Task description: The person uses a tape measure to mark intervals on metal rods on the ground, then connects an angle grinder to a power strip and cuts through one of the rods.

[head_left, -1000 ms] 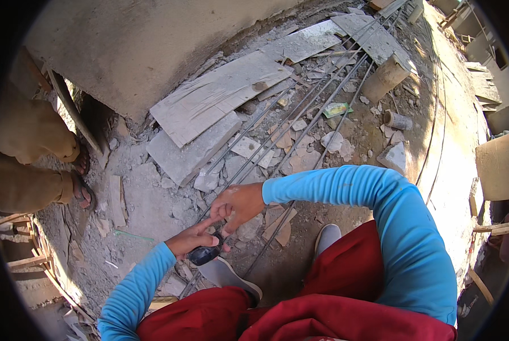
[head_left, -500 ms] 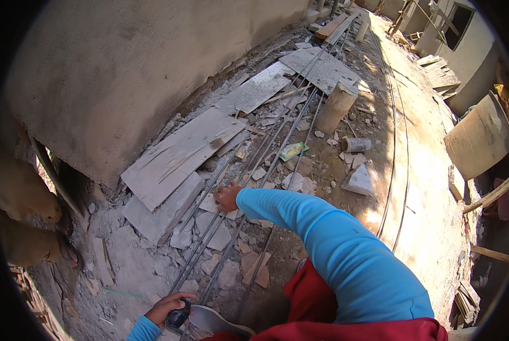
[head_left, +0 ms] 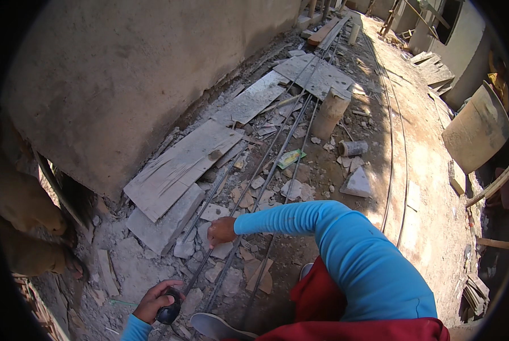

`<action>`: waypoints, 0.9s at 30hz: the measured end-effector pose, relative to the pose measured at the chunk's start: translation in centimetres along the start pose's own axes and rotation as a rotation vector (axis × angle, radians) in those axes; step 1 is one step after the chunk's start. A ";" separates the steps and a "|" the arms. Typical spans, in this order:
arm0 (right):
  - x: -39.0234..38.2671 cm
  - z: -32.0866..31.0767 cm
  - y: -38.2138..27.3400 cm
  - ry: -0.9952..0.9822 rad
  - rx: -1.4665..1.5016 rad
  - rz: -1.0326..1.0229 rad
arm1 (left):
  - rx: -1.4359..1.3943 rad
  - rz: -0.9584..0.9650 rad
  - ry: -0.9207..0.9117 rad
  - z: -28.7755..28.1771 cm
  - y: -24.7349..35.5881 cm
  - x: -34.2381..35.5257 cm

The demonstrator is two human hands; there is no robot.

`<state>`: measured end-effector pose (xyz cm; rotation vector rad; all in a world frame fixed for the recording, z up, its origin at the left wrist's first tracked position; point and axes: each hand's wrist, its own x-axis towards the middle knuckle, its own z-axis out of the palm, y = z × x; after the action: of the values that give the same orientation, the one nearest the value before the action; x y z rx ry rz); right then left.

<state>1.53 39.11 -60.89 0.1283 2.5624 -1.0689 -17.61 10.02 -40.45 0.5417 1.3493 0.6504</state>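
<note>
The left hand [head_left: 154, 301] holds 1 black object [head_left: 170, 308] near metal rods [head_left: 274, 169].

Right of the upright concrete cylinder [head_left: 331, 115], hard sunlight bleaches the ground [head_left: 433, 250], with dappled shadow between. Left of it, the wall [head_left: 152, 74] lies in soft shade, and a person's legs [head_left: 24, 196] sink into dimness. A black fisheye rim surrounds everything, straight edges bending.

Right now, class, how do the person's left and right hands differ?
The left hand holds a rounded black object; no held object shows in the right hand. The left hand is near the picture's lower edge; the right hand is farther out, by the metal rods. Both are bare, below blue sleeves.
</note>
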 end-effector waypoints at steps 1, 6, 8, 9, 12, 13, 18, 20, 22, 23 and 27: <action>0.1 0.5 -4.2 -0.033 -0.002 -0.053 | -0.019 0.011 0.022 -0.2 0.1 -0.6; 2.0 10.3 -11.4 -0.116 -0.088 -0.350 | 0.039 0.047 -0.027 0.5 1.1 2.2; 3.1 12.0 -14.3 -0.192 -0.130 -0.463 | 0.081 0.065 -0.021 -0.4 0.4 3.1; 4.0 14.0 -15.2 -0.164 -0.180 -0.514 | 0.118 0.088 -0.015 -0.3 0.5 2.8; 5.2 15.3 -18.6 -0.190 -0.169 -0.530 | 0.022 0.075 -0.019 -0.3 2.1 1.8; 5.3 15.3 -19.7 -0.215 -0.149 -0.509 | 0.010 0.088 -0.013 -0.4 2.6 1.6; 7.4 19.6 -25.2 -0.120 -0.017 -0.440 | 0.022 0.151 -0.026 -1.1 3.1 2.4; 7.4 21.5 -28.7 0.060 0.169 -0.467 | 0.014 0.135 -0.036 -0.9 3.2 2.9; 8.2 24.5 -30.5 0.167 0.336 -0.534 | -0.016 0.097 -0.085 -0.3 3.9 3.7; 10.6 26.5 -30.2 0.210 0.403 -0.585 | -0.009 0.079 -0.133 0.6 4.8 4.7; 6.9 17.6 -30.5 0.121 0.964 -0.385 | -0.036 0.115 -0.081 -0.7 2.6 3.3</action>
<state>-6.43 4.75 -54.37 -0.0705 1.9644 -2.4163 -18.30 14.17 -41.02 0.6136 1.2352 0.7382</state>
